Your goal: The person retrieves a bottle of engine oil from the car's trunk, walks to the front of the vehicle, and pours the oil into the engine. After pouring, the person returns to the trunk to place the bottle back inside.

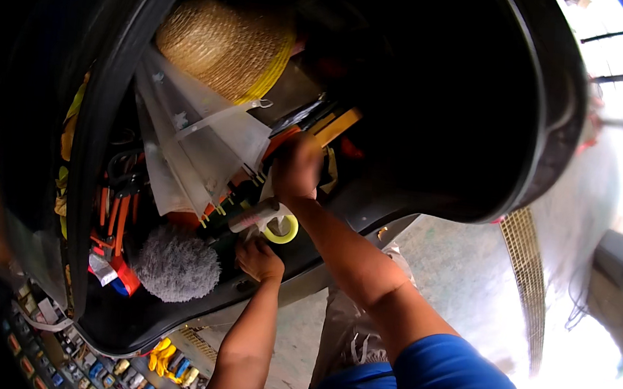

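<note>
My left hand (260,259) is at the front edge of a black storage compartment, its fingers curled by some whitish plastic. What they pinch is too small to make out. Just beyond it lie a yellow-green ring (282,229), like a tape roll, and a pale cylinder (253,215). My right hand (299,167) reaches deeper inside, smeared by motion, so its grip is hidden. Past its fingers a yellow, bar-shaped thing (337,126) sticks out. A folded translucent umbrella (201,135) lies to the left of my right hand.
A straw hat (213,42) with a yellow brim edge sits at the back left. Grey fluffy duster head (179,264) and orange-handled tools (119,213) lie at the left. The black compartment rim (218,303) runs along the front. Many small goods stand at the lower left.
</note>
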A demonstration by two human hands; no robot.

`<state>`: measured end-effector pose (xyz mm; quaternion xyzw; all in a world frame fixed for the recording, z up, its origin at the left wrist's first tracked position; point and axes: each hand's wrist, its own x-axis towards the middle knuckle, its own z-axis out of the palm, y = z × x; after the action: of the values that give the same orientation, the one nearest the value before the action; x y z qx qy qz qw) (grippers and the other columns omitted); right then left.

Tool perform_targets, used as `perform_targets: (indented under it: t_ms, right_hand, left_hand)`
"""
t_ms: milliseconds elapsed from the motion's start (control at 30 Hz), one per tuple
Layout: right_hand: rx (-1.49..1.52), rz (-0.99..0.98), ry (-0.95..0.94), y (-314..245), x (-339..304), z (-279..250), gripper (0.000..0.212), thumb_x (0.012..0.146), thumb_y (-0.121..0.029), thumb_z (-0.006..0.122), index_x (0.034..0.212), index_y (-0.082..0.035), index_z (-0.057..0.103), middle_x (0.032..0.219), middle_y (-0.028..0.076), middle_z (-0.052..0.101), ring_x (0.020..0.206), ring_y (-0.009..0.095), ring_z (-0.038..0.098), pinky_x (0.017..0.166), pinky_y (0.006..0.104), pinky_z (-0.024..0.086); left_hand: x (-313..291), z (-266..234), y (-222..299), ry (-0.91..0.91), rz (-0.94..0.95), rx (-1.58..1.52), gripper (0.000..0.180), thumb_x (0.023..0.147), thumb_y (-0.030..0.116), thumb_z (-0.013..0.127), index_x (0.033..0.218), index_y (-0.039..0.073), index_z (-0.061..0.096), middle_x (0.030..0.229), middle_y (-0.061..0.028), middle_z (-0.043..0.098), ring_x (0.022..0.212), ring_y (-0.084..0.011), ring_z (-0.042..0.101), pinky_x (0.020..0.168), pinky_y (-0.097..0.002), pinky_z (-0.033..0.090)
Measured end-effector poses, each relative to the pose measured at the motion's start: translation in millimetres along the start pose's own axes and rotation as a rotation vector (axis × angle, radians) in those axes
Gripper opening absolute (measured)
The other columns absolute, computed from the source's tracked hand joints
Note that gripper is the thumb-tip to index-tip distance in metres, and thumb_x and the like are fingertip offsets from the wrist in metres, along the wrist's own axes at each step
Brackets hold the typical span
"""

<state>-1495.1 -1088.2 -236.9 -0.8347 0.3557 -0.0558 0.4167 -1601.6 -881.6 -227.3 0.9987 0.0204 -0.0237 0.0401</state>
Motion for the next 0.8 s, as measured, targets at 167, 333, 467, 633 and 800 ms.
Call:
perform_targets:
  t_ms: [167,333,467,633,800]
  right_hand:
    - [-0.019,0.190,-0.281,-15,-9,-52,0.059,0.090,-0.040,0.059,0.137,-0.008,0.048,0.130,0.030,0.048,0.117,0.043,0.052,0.094,0.0502,0.046]
    - [-0.049,-0.048,-0.209,-54,51,-108,0.048,0.087,-0.040,0.062,0.121,-0.006,0.059,0.103,0.024,0.065,0.100,0.038,0.065,0.085,0.0451,0.054]
    - [-0.113,-0.473,0.116,-18,176,-25,0.031,0.086,-0.027,0.063,0.112,-0.009,0.066,0.097,0.018,0.068,0.093,0.036,0.065,0.075,0.0439,0.054]
    - [-0.498,-0.294,0.109,-39,251,24,0.031,0.091,-0.031,0.057,0.111,-0.011,0.068,0.100,0.015,0.070,0.097,0.028,0.068,0.079,0.0370,0.055]
    - [0.358,0.208,0.056,-71,212,89,0.036,0.094,-0.034,0.052,0.119,-0.011,0.062,0.113,0.012,0.068,0.101,0.026,0.067,0.080,0.0360,0.055]
  left_hand:
    - [-3,-2,-1,0.001,0.001,-0.021,0.038,0.092,0.037,0.048,0.119,0.015,0.063,0.141,-0.0143,0.046,0.124,-0.0355,0.048,0.101,-0.0534,0.035]
    - [-9,-2,-6,0.002,-0.047,0.001,0.032,0.091,0.033,0.050,0.111,0.012,0.065,0.141,-0.0160,0.045,0.126,-0.0358,0.046,0.101,-0.0517,0.035]
    - [3,-1,-1,0.028,0.032,-0.030,0.030,0.091,0.031,0.051,0.105,0.010,0.066,0.140,-0.0171,0.046,0.129,-0.0357,0.044,0.101,-0.0510,0.036]
    - [5,-9,5,-0.008,0.023,-0.034,0.031,0.091,0.032,0.051,0.104,0.009,0.066,0.141,-0.0175,0.046,0.128,-0.0355,0.044,0.100,-0.0505,0.036]
    - [-3,-5,0,-0.015,0.011,-0.013,0.030,0.090,0.031,0.052,0.104,0.009,0.067,0.142,-0.0168,0.045,0.129,-0.0352,0.044,0.099,-0.0504,0.037]
